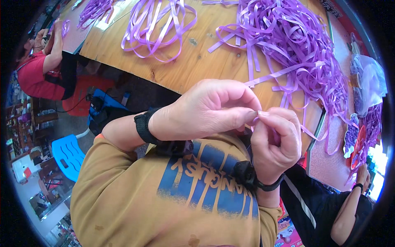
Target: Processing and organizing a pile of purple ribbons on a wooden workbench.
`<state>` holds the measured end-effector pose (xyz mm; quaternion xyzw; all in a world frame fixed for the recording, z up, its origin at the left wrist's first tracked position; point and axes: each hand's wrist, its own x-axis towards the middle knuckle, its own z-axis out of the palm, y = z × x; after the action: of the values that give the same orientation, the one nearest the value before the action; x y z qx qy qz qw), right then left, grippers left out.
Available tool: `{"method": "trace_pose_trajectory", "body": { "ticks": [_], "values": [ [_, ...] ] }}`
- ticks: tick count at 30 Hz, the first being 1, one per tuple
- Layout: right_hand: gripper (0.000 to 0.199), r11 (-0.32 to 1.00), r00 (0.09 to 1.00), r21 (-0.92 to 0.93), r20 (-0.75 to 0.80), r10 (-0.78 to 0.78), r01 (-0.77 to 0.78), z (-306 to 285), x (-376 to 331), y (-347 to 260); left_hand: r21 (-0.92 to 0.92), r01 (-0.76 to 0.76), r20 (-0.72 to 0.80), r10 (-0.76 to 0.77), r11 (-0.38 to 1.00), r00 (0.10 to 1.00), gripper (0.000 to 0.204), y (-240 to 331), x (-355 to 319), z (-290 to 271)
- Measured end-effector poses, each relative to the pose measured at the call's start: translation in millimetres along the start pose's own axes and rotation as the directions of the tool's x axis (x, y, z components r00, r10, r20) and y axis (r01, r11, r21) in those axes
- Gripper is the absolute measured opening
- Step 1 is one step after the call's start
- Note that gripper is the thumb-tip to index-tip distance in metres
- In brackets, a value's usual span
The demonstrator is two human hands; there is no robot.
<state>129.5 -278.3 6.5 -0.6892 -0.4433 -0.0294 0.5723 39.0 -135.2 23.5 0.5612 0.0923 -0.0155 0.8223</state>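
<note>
My left hand (212,109) and my right hand (276,142) meet near the table's front edge, fingertips touching. Both are closed in a pinch on a thin purple ribbon (255,120), and only a short bit of it shows between the fingers. Most of that ribbon is hidden by my hands. Just beyond them, a large tangled heap of purple ribbons (294,45) covers the right part of the wooden table (205,61), with loose strands hanging over its edge. A looser looped bundle of purple ribbon (158,29) lies farther left.
Another ribbon bundle (94,12) lies at the far left. On the right, a pink side table (329,162) bears a clear plastic bag (372,82) and a red dish (358,144). A person in red (41,78) sits left; a person in black (329,210) sits right. A blue stool (68,156) stands left.
</note>
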Motion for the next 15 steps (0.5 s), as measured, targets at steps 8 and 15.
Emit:
{"method": "trace_pose_trajectory", "body": {
  "ticks": [8, 15],
  "values": [
    [0.021, 0.998, 0.998, -0.036, 0.040, 0.055, -0.053, -1.1, -2.5, -6.0, 0.382, -0.107, -0.031, 0.128, 0.918, 0.991, 0.009, -2.6, 0.7, -1.2],
    [0.015, 0.998, 0.987, -0.010, 0.145, 0.066, -0.065, -10.8, -2.6, -7.2, 0.465, -0.181, -0.066, 0.238, 0.867, 0.969, 0.004, -5.1, -5.4, -8.4]
  ]
}}
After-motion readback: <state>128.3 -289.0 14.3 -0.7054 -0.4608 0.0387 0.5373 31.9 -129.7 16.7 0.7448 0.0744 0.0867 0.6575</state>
